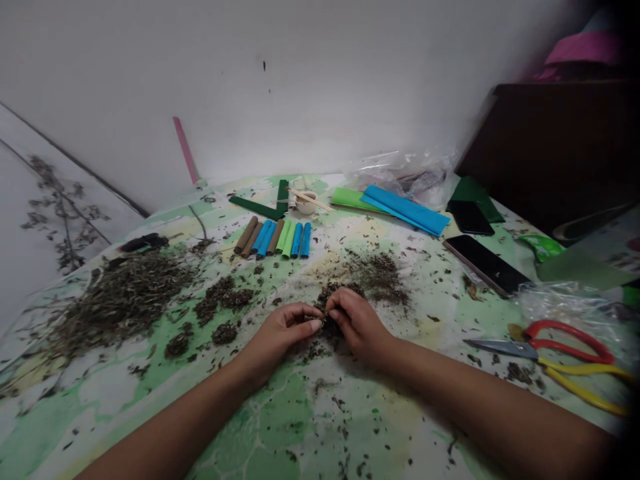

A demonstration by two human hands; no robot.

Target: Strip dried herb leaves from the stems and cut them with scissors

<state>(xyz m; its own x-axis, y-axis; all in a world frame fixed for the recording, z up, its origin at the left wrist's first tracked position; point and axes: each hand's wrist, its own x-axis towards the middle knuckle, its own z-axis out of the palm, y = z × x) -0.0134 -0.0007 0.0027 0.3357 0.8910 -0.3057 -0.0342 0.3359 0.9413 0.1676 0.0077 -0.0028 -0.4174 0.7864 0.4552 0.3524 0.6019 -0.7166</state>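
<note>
My left hand [285, 330] and my right hand [356, 320] meet at the middle of the table, fingers curled and pinched together on a small dark clump of dried herb [327, 325]. Both hands rest on the green and white tablecloth [300, 413]. A heap of crumbled herb [375, 270] lies just beyond my right hand. Smaller dark clumps [225, 297] sit to the left of my left hand.
A big pile of dry stems [120, 300] lies at left. Rolled paper tubes [275, 238] in brown, blue and green lie at the back, near a small cup [306, 202], blue and green sheets [405, 210], two phones [485, 265] and scissors [555, 350].
</note>
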